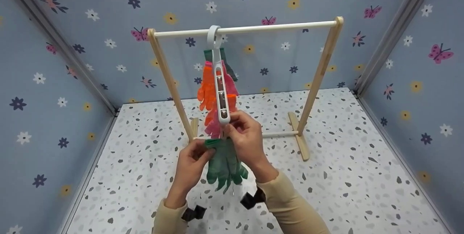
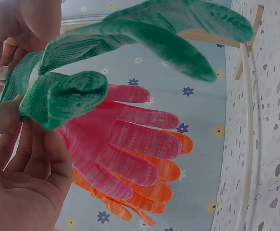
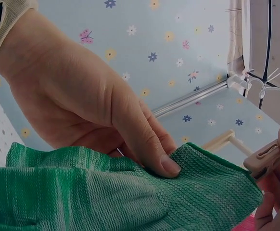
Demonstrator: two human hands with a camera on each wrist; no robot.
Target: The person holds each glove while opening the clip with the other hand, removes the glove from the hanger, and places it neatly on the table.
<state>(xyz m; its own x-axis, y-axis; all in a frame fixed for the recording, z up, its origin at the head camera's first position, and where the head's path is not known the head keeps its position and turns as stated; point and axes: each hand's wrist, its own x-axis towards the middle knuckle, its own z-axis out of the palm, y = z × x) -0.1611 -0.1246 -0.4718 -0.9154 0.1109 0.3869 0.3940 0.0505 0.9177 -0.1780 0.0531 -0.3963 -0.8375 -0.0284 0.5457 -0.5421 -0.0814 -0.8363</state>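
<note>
Apparently the step in hand is clipping up the green glove [image 1: 224, 161] by its cuff [image 3: 217, 192]; the left hand [image 1: 192, 163] pinches the cuff, the right hand [image 1: 248, 141] a clip [image 3: 262, 161] at its edge; the next move likely calls for keeping the cuff steady; the glove hangs beside the left fingertips, below the right.

Blue flowered walls [image 1: 275, 56] enclose a white speckled floor [image 1: 344, 176].

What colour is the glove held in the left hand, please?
The glove is green with whitish streaks, clearest in the right wrist view.
</note>
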